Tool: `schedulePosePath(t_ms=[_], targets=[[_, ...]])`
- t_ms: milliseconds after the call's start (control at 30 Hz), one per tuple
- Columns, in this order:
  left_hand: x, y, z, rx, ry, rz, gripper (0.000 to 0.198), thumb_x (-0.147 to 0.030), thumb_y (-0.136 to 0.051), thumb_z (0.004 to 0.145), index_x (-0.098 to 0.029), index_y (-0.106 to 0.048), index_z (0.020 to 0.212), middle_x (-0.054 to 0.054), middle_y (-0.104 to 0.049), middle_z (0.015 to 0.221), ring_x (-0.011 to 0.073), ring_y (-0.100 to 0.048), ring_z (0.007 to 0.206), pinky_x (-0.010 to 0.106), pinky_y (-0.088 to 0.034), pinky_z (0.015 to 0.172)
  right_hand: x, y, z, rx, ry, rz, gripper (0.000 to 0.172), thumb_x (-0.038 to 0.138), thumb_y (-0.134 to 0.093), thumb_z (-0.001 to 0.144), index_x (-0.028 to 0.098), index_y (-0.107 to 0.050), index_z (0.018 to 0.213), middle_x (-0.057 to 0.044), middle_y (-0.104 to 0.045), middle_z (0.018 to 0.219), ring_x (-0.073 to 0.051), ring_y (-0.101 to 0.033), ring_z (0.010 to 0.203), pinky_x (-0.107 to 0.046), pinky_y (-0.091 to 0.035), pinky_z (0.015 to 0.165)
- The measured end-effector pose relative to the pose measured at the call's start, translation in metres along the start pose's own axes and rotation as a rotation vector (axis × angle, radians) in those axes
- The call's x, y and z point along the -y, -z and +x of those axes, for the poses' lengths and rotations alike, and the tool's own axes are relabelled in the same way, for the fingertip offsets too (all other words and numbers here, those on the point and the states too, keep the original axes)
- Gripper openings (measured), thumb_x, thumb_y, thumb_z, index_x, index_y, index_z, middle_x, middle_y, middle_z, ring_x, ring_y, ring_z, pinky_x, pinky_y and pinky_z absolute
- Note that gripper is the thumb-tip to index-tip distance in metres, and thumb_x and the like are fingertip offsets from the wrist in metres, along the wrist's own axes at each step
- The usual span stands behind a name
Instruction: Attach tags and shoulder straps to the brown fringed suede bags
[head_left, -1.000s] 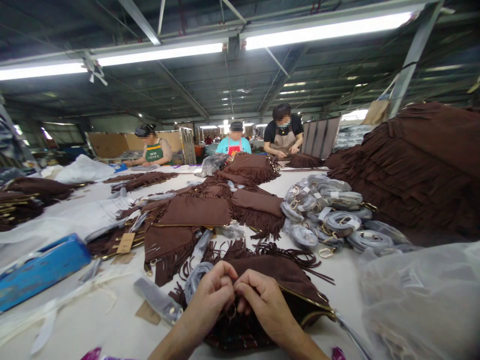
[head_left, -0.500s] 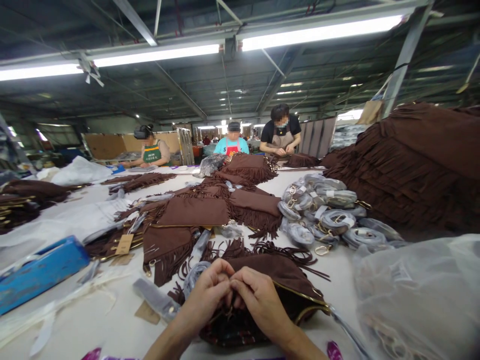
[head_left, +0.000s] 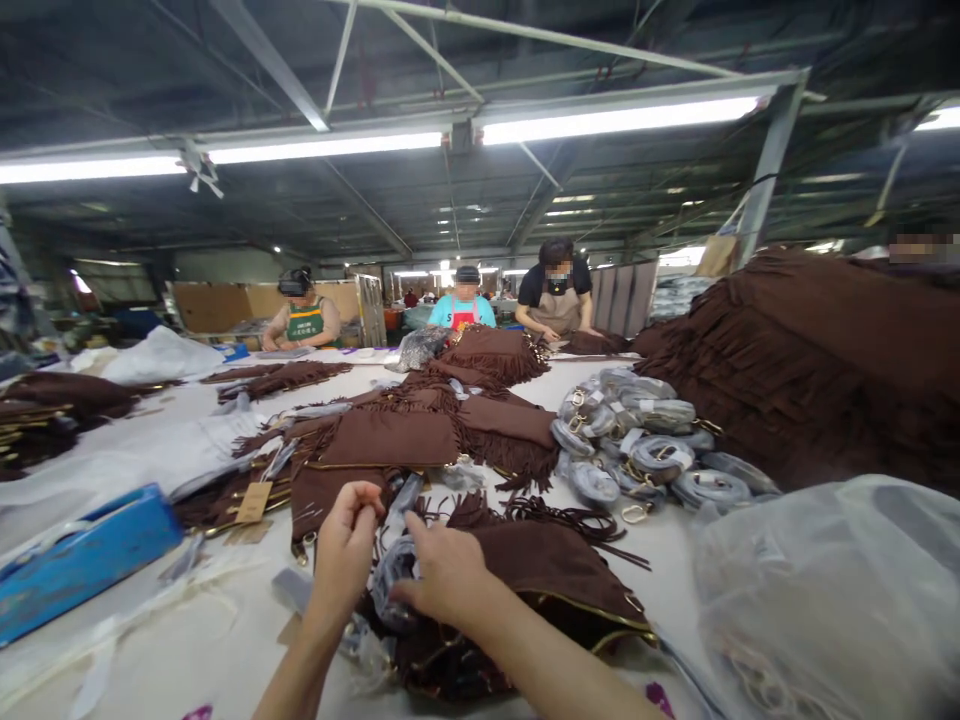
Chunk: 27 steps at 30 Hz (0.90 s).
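A brown fringed suede bag (head_left: 555, 570) with a gold zip edge lies on the white table right in front of me. At its left end sits a strap wrapped in grey plastic (head_left: 386, 575). My right hand (head_left: 444, 572) is closed over that wrapped strap, holding it against the bag. My left hand (head_left: 343, 552) is raised just left of it, with thumb and fingers pinched together near the wrap's upper end. What the pinch holds is too small to make out.
A heap of wrapped straps with gold clips (head_left: 637, 440) lies to the right, beyond it a tall pile of fringed bags (head_left: 810, 360). A clear plastic bag (head_left: 825, 590) fills the near right. More bags (head_left: 390, 440) lie mid-table; a blue box (head_left: 82, 560) left. Three people work at the far end.
Both hands left the bag's top edge, where they were pinched together, and shifted left to the wrapped strap. The left hand rose and separated from the right.
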<state>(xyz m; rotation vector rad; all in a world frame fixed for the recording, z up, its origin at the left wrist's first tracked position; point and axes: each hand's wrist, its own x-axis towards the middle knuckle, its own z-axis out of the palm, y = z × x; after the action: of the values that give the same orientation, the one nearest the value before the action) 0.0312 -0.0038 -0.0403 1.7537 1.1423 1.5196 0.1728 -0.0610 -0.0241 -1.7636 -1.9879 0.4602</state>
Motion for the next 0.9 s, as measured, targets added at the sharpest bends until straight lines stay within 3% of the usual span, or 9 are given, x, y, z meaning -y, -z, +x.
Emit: schedulePosePath(t_ms=[67, 167, 333, 400, 500, 600, 733, 800, 900], targets=[[-0.006, 0.004, -0.002, 0.011, -0.089, 0.039, 0.008, -0.028, -0.046, 0.080, -0.022, -0.051, 0.082, -0.003, -0.054, 0.072, 0.0149, -0.051, 0.065, 0.025, -0.040, 0.060, 0.006, -0.006, 0.016, 0.039, -0.023, 0.067, 0.075, 0.032, -0.086, 0.053, 0.015, -0.059, 0.121, -0.017, -0.071, 0.106, -0.037, -0.066, 0.099, -0.048, -0.050, 0.084], [-0.017, 0.014, -0.004, 0.169, -0.148, 0.047, 0.009, -0.024, -0.043, 0.083, -0.022, -0.049, 0.078, -0.003, -0.050, 0.071, 0.0144, -0.049, 0.066, 0.025, -0.039, 0.063, -0.004, 0.005, 0.023, -0.044, 0.007, 0.183, 0.050, 0.028, -0.082, 0.060, 0.018, -0.064, 0.106, -0.008, -0.071, 0.102, -0.026, -0.066, 0.094, -0.036, -0.051, 0.081], [-0.036, 0.016, -0.015, 0.849, -0.071, 0.135, 0.007, -0.023, -0.049, 0.077, -0.020, -0.055, 0.074, -0.003, -0.054, 0.072, 0.0160, -0.051, 0.071, 0.024, -0.037, 0.065, -0.035, 0.044, -0.024, -0.177, 0.020, 0.653, 0.030, 0.031, -0.065, 0.077, 0.019, -0.060, 0.104, -0.001, -0.067, 0.089, -0.017, -0.062, 0.073, -0.027, -0.052, 0.059], [-0.038, 0.008, -0.024, 1.001, -0.060, 0.292, 0.013, -0.023, -0.060, 0.068, -0.020, -0.057, 0.080, -0.002, -0.058, 0.080, 0.0181, -0.052, 0.076, 0.025, -0.037, 0.064, -0.048, 0.047, -0.055, -0.267, -0.022, 0.830, 0.030, 0.033, -0.067, 0.076, 0.019, -0.059, 0.102, -0.001, -0.066, 0.087, -0.018, -0.062, 0.073, -0.027, -0.054, 0.061], [-0.034, -0.006, -0.036, 1.019, -0.129, 0.442, 0.024, -0.017, -0.062, 0.063, -0.021, -0.056, 0.085, 0.001, -0.059, 0.092, 0.0208, -0.054, 0.086, 0.027, -0.038, 0.070, -0.070, 0.035, -0.102, -0.404, 0.030, 0.683, 0.029, 0.030, -0.070, 0.077, 0.021, -0.060, 0.103, -0.004, -0.068, 0.093, -0.020, -0.064, 0.082, -0.029, -0.055, 0.072], [-0.029, -0.015, -0.039, 0.948, -0.200, 0.425, 0.014, -0.012, -0.047, 0.076, -0.021, -0.054, 0.083, 0.004, -0.060, 0.094, 0.0203, -0.056, 0.090, 0.029, -0.041, 0.079, -0.086, 0.021, -0.134, -0.351, 0.342, 0.228, 0.010, 0.028, -0.064, 0.085, 0.026, -0.064, 0.095, -0.004, -0.069, 0.090, -0.020, -0.063, 0.080, -0.027, -0.053, 0.069], [-0.032, -0.020, -0.035, 0.843, -0.250, 0.338, 0.021, -0.020, -0.038, 0.089, -0.022, -0.059, 0.088, 0.005, -0.063, 0.094, 0.0208, -0.056, 0.091, 0.030, -0.044, 0.084, -0.084, 0.011, -0.136, -0.360, 0.641, -0.334, 0.022, 0.016, -0.046, 0.095, 0.026, -0.064, 0.097, -0.003, -0.069, 0.079, -0.017, -0.062, 0.072, -0.023, -0.049, 0.059], [-0.033, -0.021, -0.033, 0.822, -0.291, 0.293, 0.023, -0.024, -0.038, 0.091, -0.024, -0.061, 0.091, 0.004, -0.064, 0.094, 0.0217, -0.056, 0.094, 0.030, -0.045, 0.088, -0.081, 0.004, -0.119, -0.446, 0.603, -0.530, 0.020, 0.015, -0.045, 0.094, 0.022, -0.064, 0.096, -0.004, -0.066, 0.074, -0.019, -0.061, 0.068, -0.025, -0.048, 0.055], [-0.027, -0.020, -0.029, 0.814, -0.361, 0.284, 0.021, -0.026, -0.040, 0.091, -0.027, -0.062, 0.090, 0.004, -0.064, 0.093, 0.0228, -0.057, 0.096, 0.031, -0.046, 0.090, -0.084, -0.011, -0.090, -0.464, 0.352, -0.644, 0.015, 0.015, -0.052, 0.089, 0.016, -0.064, 0.098, -0.011, -0.069, 0.083, -0.024, -0.063, 0.073, -0.029, -0.050, 0.052]])
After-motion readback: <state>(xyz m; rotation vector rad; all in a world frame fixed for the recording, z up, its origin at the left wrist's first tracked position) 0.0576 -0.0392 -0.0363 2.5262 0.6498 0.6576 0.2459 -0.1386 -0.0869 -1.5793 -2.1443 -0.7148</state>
